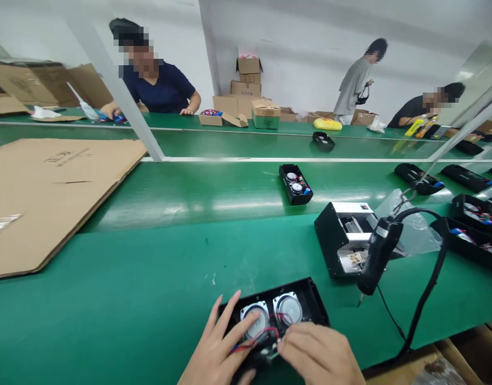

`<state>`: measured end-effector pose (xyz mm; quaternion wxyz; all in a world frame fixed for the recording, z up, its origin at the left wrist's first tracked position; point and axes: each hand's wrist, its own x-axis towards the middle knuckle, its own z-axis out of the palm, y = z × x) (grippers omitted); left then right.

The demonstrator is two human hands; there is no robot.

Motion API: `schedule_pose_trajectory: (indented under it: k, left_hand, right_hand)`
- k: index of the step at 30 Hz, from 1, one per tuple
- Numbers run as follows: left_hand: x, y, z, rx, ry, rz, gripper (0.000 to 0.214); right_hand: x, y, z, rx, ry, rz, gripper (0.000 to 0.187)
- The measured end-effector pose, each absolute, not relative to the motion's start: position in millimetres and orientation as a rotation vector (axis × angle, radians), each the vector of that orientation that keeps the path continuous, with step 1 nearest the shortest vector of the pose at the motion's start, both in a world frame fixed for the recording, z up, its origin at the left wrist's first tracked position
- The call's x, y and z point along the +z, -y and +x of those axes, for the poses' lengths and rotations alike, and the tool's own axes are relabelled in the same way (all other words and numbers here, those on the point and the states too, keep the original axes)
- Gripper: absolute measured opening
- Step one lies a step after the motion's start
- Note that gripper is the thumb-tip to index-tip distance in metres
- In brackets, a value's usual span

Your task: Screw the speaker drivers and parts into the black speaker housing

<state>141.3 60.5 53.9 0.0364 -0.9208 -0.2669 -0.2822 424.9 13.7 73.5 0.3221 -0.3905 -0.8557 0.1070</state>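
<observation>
A black speaker housing point(310, 289) lies on the green bench right in front of me, its inside facing up. Two round speakers point(289, 309) with silver frames sit in it, and thin red wires point(265, 332) loop across them. My left hand point(224, 342) rests over the housing's left side with fingers spread, one fingertip on the left speaker. At the lower middle of the housing, my right hand point(315, 350) has thumb and fingers pinched together on a wire near a small circuit board point(270, 353). My fingers partly hide the wire end and the board.
An electric screwdriver point(380, 254) hangs at the right, before a black-and-silver machine point(342, 240). Another open speaker housing point(296, 184) lies on the conveyor point(213, 187); several more stand far right. Flat cardboard point(69, 198) covers the left. Across the line are three people point(161, 88).
</observation>
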Motion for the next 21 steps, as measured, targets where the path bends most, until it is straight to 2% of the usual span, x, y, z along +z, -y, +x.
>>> schedule_pose_trajectory:
  k: [2,4,8,11,15,21]
  left_hand:
    - [62,-60,146,-0.852,0.858,-2.854,0.040]
    - [63,-59,150,-0.926,0.949,-2.860,0.030]
    - [53,-53,157,-1.188,1.076,-2.852,0.011]
    - [53,-50,158,-1.177,1.111,-2.885,0.007]
    - [56,-48,155,-0.981,1.073,-2.924,0.015]
    - [44,-54,157,-0.854,1.017,-2.879,0.022]
  right_hand:
    - [97,-26,423,0.183,2.278,-1.004,0.036]
    - [104,-32,415,0.161,2.306,-0.997,0.038]
    - [92,-29,400,0.214,2.426,-1.063,0.012]
    - [95,-29,398,0.280,2.580,-1.144,0.026]
    - [110,-36,401,0.474,2.789,-1.213,0.038]
    - [105,-35,406,0.785,2.658,-1.280,0.032]
